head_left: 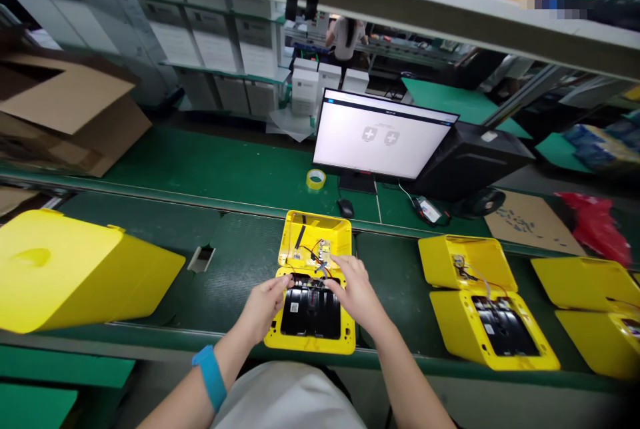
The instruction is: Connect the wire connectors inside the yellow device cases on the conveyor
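An opened yellow housing [314, 342] lies on the green belt in front of me, its lid [340, 232] folded back. Inside sit a black battery pack [311, 312] and thin red and black wires [314, 257] running to a small board. My left hand [263, 304] rests on the housing's left edge, fingers curled against the rim. My right hand [354, 286] reaches over the hinge area, fingertips pinched at the wires near the board. A blue band [211, 376] is on my left wrist.
A second opened yellow housing [487, 312] and a third [590, 312] lie to the right. A large closed yellow shell [75, 272] is on the left. Behind stand a monitor [380, 136], a mouse [345, 208], a tape roll [316, 179] and cardboard boxes [65, 109]. A person [345, 36] stands far back.
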### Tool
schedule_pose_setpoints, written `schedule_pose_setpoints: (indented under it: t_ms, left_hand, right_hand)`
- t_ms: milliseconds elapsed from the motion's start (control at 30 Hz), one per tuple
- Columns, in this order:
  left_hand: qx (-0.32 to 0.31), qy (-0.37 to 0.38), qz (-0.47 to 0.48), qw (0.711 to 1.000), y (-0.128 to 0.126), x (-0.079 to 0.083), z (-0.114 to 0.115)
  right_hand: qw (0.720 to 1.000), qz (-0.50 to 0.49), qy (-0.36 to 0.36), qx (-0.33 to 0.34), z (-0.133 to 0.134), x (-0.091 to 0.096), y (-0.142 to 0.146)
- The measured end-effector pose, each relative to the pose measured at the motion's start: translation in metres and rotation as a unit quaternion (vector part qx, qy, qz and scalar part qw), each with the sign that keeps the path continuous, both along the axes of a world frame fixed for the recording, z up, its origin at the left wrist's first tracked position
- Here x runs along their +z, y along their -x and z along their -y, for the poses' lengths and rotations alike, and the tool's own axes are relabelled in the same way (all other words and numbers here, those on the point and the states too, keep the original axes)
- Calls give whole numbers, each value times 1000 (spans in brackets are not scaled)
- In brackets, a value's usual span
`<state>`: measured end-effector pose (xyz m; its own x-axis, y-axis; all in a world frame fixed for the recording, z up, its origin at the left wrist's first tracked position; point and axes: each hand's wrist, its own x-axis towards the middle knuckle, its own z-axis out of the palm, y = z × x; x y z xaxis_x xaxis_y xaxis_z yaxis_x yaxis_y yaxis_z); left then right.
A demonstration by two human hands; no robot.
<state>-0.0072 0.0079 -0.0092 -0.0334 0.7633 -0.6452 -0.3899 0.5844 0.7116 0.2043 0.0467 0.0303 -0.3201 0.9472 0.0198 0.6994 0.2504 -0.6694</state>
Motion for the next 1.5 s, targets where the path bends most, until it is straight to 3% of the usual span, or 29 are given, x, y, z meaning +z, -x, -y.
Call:
schedule_pose_setpoints:
  t_ms: [167,367,567,667,767,867,967,1100,1200,1300,1400,1500]
  left_hand:
    - [70,25,171,982,25,32,6]
    - [47,-34,234,970,58,57,29]
    - [38,-83,250,964,128,69,60]
    - [27,-116,266,957,169,81,77]
    - [-4,-147,172,974,207,91,93]
    - [-22,-178,21,984,241,99,105]
    - [-15,-186,-36,982,268,103,114]
    - [-12,-184,-55,981,297,106,125]
    - [-32,-190,-68,979,315,108,134]
    - [-40,-169,-121,977,337,110,144]
    - [30,-160,-169,972,376,104,154]
    - [209,-158,-161,952,433,86,163]
  right_hand:
    - [993,-6,-80,89,26,37,41]
    - [986,-21,-62,151,58,34,127]
    - [981,-31,-81,174,78,45,204]
    - [981,-122,-29,150,83,51,240]
    - [950,-285,87,90,84,48,273]
    - [912,-380,141,57,87,43,305]
    - [902,-397,155,67,96,43,335]
    - [912,-365,159,101,107,49,365]
    - [914,-353,152,131,109,47,377]
    - [910,-364,171,98,100,36,379]
    - [908,-364,204,36,84,16,376]
    - [903,-346,252,31,73,-13,379]
